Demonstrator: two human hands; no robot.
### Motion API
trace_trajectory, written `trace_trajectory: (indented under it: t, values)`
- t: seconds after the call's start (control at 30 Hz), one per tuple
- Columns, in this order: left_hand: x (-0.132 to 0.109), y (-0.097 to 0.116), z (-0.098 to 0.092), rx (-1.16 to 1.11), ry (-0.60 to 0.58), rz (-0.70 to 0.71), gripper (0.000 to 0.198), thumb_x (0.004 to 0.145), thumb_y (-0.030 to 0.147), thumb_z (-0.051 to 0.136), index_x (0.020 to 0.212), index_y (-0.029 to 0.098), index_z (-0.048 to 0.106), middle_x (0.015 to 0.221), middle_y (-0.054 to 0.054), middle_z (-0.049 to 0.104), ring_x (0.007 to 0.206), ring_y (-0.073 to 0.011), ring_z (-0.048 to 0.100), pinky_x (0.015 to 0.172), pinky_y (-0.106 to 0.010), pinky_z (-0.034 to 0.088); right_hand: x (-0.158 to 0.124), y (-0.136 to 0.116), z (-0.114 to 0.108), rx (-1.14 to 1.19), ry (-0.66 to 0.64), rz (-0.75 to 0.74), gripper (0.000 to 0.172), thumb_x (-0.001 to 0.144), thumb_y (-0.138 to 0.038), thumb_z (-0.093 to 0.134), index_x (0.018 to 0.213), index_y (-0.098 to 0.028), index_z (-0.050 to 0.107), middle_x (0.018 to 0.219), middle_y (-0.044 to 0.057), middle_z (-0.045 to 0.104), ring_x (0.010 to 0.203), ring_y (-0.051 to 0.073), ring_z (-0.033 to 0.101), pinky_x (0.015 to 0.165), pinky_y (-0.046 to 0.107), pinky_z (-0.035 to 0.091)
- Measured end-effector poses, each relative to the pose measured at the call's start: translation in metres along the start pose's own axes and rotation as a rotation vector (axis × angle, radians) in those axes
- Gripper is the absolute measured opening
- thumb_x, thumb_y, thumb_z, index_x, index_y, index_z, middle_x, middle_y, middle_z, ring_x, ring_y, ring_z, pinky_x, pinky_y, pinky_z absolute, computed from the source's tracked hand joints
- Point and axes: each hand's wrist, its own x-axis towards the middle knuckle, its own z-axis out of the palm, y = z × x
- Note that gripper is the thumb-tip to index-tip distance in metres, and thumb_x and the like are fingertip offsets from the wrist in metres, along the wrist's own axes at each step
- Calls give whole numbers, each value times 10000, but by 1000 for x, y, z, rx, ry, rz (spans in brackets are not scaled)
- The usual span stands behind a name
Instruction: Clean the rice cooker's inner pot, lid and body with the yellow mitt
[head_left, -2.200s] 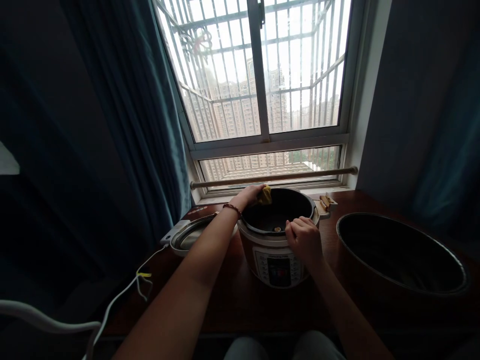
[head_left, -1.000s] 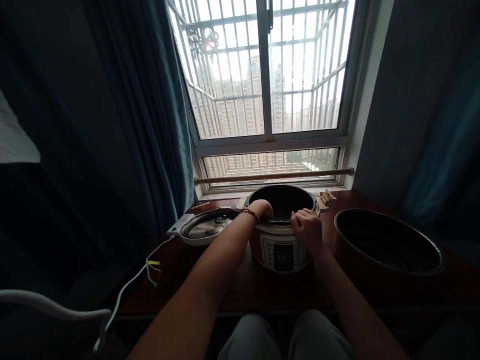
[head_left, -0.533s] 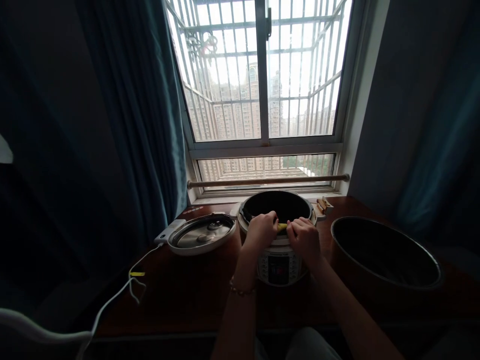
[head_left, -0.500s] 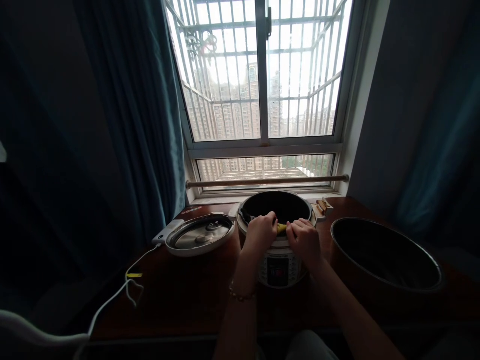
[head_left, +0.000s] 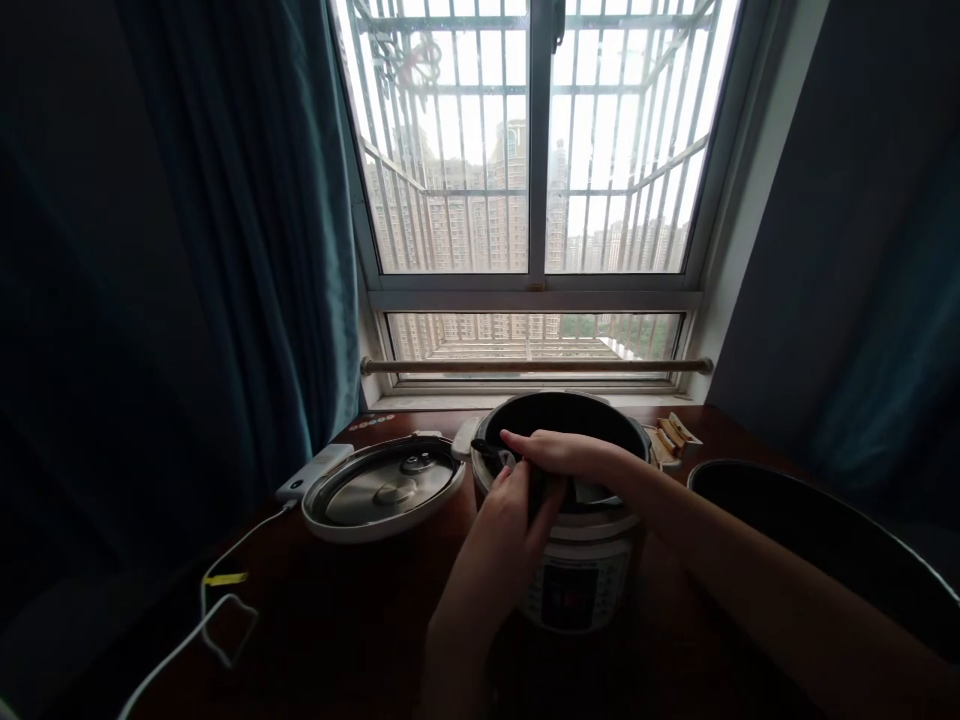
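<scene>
Both my hands meet over the near rim of a white electric pressure cooker (head_left: 576, 585), which stands with its dark inner opening facing up. My left hand (head_left: 514, 510) is bent with its fingertips up, closed around a dark item (head_left: 491, 452) with a greyish end that sticks out beyond the fingers. Across from the right reaches my right hand (head_left: 559, 455), laid over the left fingers and closed on the same item. Its kind cannot be made out in the shade. The cooker's round lid (head_left: 390, 495), inner side up, lies on the left.
A large dark pot (head_left: 810, 530) stands at the right. Behind the cooker's right side sits a small box with brown pieces (head_left: 675, 435). A white cable (head_left: 176, 655) with a yellow tag (head_left: 225, 579) runs along the left. A barred window and a wooden rail (head_left: 536, 366) are behind.
My right hand has moved left and over my left hand. The yellow piece seen between the hands is now out of sight. The view has moved closer to the table.
</scene>
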Motion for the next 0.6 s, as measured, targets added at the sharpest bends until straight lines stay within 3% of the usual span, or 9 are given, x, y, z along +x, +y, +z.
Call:
trace_trajectory:
  t: [0.1,0.3,0.43,0.6]
  values:
    - [-11,-2,-10,0,38,-30,336,844,346,507,1158,228,523,1169,-113,615,1107,-291,555,875,-429,478,8,2,3,132,-211,53,472,875,-494,404,568,-164,545,516,-8,519,437,79,403,448,212,323]
    - [-12,7,-10,-54,20,-80,330,884,303,446,1164,173,563,1183,-90,622,1111,-235,566,924,-379,468,9,19,-13,66,-422,127,341,880,-339,433,625,-130,520,529,-39,462,433,49,386,433,175,315]
    - [-11,15,-1,-72,-6,-11,288,875,282,481,1127,210,601,1145,-40,651,1073,-195,591,931,-320,466,1,25,-33,-26,-530,198,327,819,-315,516,551,-129,495,480,-57,405,409,37,323,402,168,263]
    - [-12,18,5,-71,-48,135,256,860,206,500,1069,246,643,1152,-2,648,1093,-165,580,985,-293,433,3,31,-48,-53,-644,297,247,782,-306,551,620,-123,584,500,-43,479,443,54,411,451,166,343]
